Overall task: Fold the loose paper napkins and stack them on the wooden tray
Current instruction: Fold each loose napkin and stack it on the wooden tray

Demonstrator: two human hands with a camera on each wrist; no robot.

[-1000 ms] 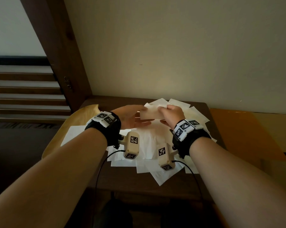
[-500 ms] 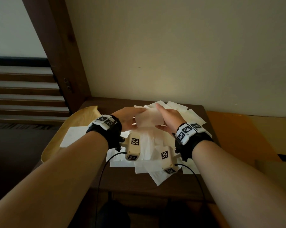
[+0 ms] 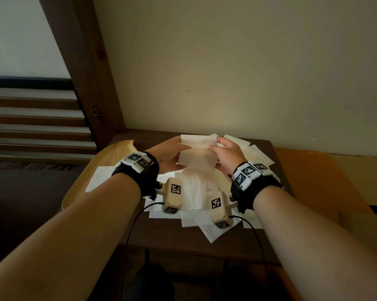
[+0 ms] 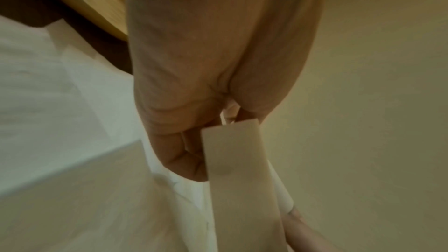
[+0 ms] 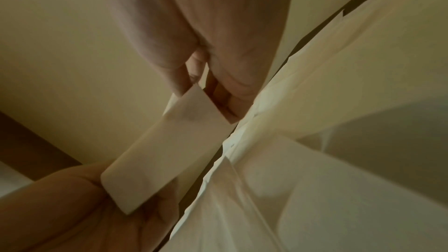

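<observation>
A white paper napkin (image 3: 197, 156) is held up above the table between both hands. My left hand (image 3: 172, 154) pinches its left edge; in the left wrist view the napkin (image 4: 238, 170) runs away from that hand's thumb and fingers. My right hand (image 3: 225, 154) pinches the right edge, and the right wrist view has the napkin (image 5: 167, 152) stretched between the two hands. Below lies a pile of loose napkins (image 3: 196, 192) on the dark table. The wooden tray (image 3: 109, 158) sits at the left with a flat white napkin (image 3: 98, 181) on it.
The dark wooden table (image 3: 183, 237) stands against a beige wall. A dark wooden post (image 3: 90, 68) rises at the back left beside slatted rails. An orange-brown surface (image 3: 318, 181) adjoins the table on the right. Cables hang from both wrist cameras.
The narrow folded napkin held a second ago now appears taller, spread between the hands. Both hands moved slightly apart and up.
</observation>
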